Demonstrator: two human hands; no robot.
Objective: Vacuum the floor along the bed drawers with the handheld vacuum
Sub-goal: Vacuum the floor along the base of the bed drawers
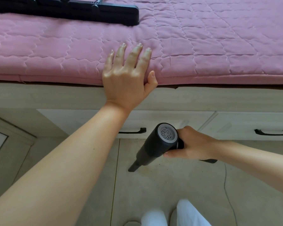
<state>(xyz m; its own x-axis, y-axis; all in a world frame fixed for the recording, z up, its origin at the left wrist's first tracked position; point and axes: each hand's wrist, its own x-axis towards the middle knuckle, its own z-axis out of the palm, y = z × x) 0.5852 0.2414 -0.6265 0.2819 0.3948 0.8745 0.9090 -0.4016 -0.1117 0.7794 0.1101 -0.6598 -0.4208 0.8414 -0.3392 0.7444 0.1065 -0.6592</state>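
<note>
My right hand (pixel 193 145) grips the handle of a black handheld vacuum (pixel 155 145). Its narrow nozzle (pixel 134 166) points down and left, close to the beige tiled floor (pixel 162 185) in front of the bed drawers. A pale drawer (pixel 82 121) with a black handle (pixel 132 131) sits behind the vacuum, and a second drawer (pixel 245 124) lies to the right. My left hand (pixel 127 74) rests flat, fingers spread, on the edge of the pink quilted mattress (pixel 203 46) above the drawers.
A wide black floor-brush head (pixel 69 8) lies on the mattress at the top left. A thin grey cord (pixel 227 190) runs across the floor at the right. My legs in white trousers (pixel 175 214) stand at the bottom. A door frame (pixel 10 128) is at the left.
</note>
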